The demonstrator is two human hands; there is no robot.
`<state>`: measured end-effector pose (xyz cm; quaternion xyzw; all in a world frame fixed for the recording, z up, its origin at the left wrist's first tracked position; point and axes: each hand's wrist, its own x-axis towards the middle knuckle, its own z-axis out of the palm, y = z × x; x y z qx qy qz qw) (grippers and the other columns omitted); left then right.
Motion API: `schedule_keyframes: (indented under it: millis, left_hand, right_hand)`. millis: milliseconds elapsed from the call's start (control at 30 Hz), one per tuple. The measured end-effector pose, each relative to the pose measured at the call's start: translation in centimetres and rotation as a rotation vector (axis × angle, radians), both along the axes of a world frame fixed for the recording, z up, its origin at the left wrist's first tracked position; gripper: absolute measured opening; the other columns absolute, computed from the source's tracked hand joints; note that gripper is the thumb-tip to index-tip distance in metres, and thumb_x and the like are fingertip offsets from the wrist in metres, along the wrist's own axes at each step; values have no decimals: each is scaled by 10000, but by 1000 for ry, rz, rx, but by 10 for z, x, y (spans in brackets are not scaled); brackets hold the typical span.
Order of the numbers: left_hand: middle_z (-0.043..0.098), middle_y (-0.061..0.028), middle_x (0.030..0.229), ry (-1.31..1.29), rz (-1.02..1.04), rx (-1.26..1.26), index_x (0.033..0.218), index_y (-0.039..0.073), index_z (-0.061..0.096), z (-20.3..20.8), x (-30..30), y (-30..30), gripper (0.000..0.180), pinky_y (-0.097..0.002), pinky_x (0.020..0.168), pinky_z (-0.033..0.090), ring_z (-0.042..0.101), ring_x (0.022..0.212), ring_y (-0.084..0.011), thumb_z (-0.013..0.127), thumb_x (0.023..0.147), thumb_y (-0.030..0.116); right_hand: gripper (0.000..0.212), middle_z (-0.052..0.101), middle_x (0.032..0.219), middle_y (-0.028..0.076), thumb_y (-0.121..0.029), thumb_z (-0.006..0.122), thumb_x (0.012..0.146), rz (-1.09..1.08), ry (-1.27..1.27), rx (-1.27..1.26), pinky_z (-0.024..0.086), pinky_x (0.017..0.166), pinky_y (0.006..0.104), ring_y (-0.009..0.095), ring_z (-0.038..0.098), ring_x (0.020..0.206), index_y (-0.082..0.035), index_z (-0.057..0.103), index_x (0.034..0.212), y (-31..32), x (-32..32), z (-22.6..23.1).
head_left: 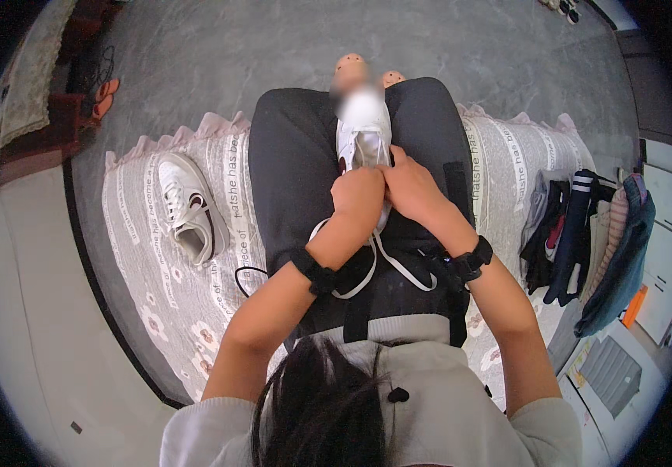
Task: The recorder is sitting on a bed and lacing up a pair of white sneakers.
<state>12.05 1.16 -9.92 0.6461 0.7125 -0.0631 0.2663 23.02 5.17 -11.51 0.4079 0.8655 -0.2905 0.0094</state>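
A white sneaker (365, 117) with a dark patch on its side rests between my thighs, toe pointing away from me. Over the lacing area, my left hand (358, 194) is closed with its knuckles up, its fingertips hidden against the shoe. My right hand (414, 187) grips the shoe's right side, touching the left hand. Loose ends of a white shoelace (406, 272) trail below both hands onto my lap. Whether either hand also pinches the lace is hidden. Another white sneaker (192, 206), laced and with a dark side mark, lies on the cover to my left.
I sit on a pale patterned cover (219, 156) with a ruffled edge. Folded clothes (577, 233) are piled to the right, near white drawers (663, 194). Orange slippers (104, 97) are on the grey floor (196, 54) at far left. A black cord loop (246, 280) lies beside my left thigh.
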Motion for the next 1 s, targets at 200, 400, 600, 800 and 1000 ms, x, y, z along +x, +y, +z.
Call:
schedule_keyframes:
  millis: [200,400,600,800,1000]
  left_hand:
    - [642,-140,774,103,98,-11,817,27,618,-12,0,0,131,-358,592,521,642,711,-280,532,752,101]
    - [635,-150,754,11,181,37,823,26,615,-14,-1,0,140,-362,607,517,637,727,-289,544,755,125]
    - [635,-147,776,45,236,27,757,50,632,-12,1,3,119,-368,621,508,632,738,-293,552,746,138]
    - [627,-154,751,-60,22,2,764,57,628,-6,-19,-8,160,-410,637,497,621,721,-316,559,734,199]
    - [614,-182,744,-137,-34,-40,790,42,613,-6,-23,-7,226,-448,638,478,600,708,-351,540,751,251]
  right_hand:
    - [257,451,1098,276,-224,553,773,63,76,-107,427,839,427,397,511,974,-52,602,957,2,7,3]
    - [283,347,1232,340,-251,577,753,89,155,-227,369,924,433,447,438,1081,-64,611,963,5,15,-4]
    - [280,346,1222,346,-240,576,752,121,129,-182,380,913,434,449,449,1061,-65,611,967,6,12,0]
    - [263,372,1197,313,-198,568,757,76,102,-82,403,882,419,423,474,1026,-33,578,962,1,9,-2]
    - [231,374,1186,318,-195,552,766,-53,61,-216,417,857,417,424,484,1012,1,571,888,0,5,-4]
